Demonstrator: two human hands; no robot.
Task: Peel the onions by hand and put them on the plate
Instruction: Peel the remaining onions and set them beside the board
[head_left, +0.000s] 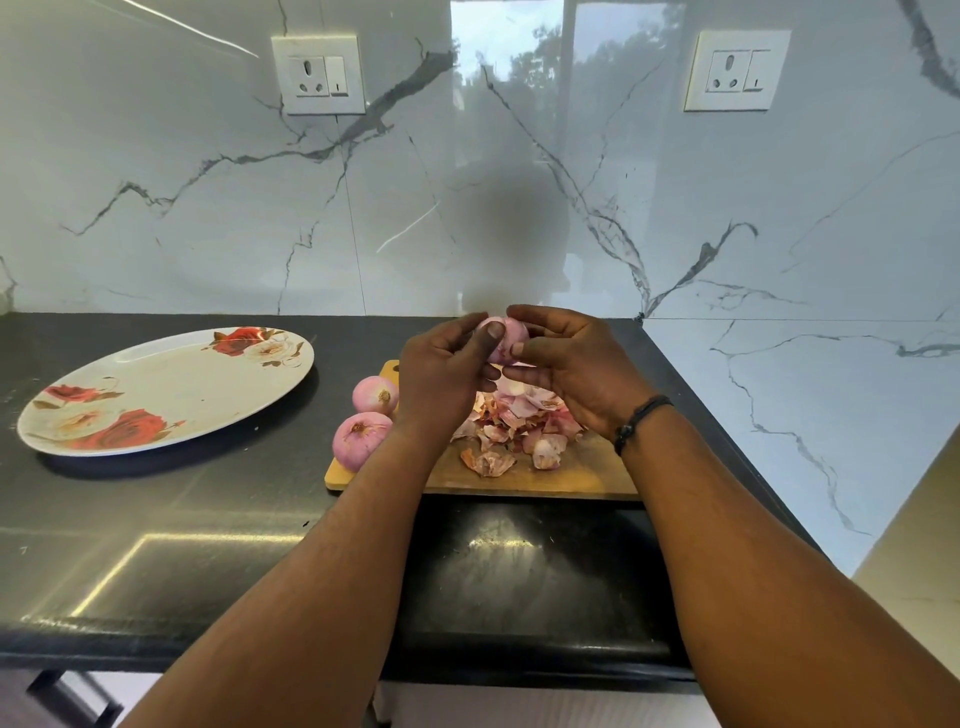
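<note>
**A:** So where was the onion (505, 339)?

**B:** Up in the air over the cutting board (545, 475), both hands on it. Left hand (441, 374) curled round its left side, thumb on top. Right hand (576, 369) had its fingers wrapped over the right side.

**A:** And the rest?

**B:** Two peeled onions (375, 395) (359, 439) sat at the board's left edge, next to a heap of skins (511, 421). The flowered plate (171, 384) was way off toward the counter's left end, nothing on it.

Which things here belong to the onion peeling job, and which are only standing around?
Belong to the job: held onion, left hand, right hand, two onions on the cutting board, floral plate, peel pile.

Only around: wall sockets, wristband.
</note>
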